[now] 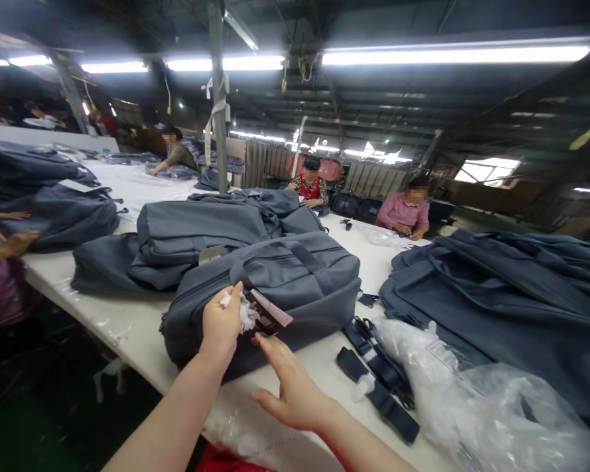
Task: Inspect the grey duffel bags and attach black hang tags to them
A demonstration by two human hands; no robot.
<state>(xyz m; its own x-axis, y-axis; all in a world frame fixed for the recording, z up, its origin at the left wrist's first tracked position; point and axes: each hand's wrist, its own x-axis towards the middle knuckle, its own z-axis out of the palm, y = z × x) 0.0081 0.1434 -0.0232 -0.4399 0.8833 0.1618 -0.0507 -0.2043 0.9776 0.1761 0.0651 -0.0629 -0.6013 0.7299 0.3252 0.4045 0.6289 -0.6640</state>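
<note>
A dark blue-grey duffel bag (pixel 295 288) lies on the white table in front of me, its strap handles on top. My left hand (pixel 222 322) is closed around crumpled white tissue-like material (pixel 248 316) at the bag's near side. Beside that material hangs a hang tag (pixel 270 311), dark with a pale pink face. My right hand (pixel 291 380) is held just below the tag, fingers stretched out and thumb apart, with nothing in it. Whether its fingertips touch the tag or the bag I cannot tell.
More grey bags (pixel 206 226) are stacked behind, and a large pile (pixel 501 295) stands at the right. Dark webbing straps (pixel 378 393) and clear plastic bags (pixel 476 393) lie at the near right. A co-worker's hands (pixel 22 239) reach in at the left; other people sit across the table.
</note>
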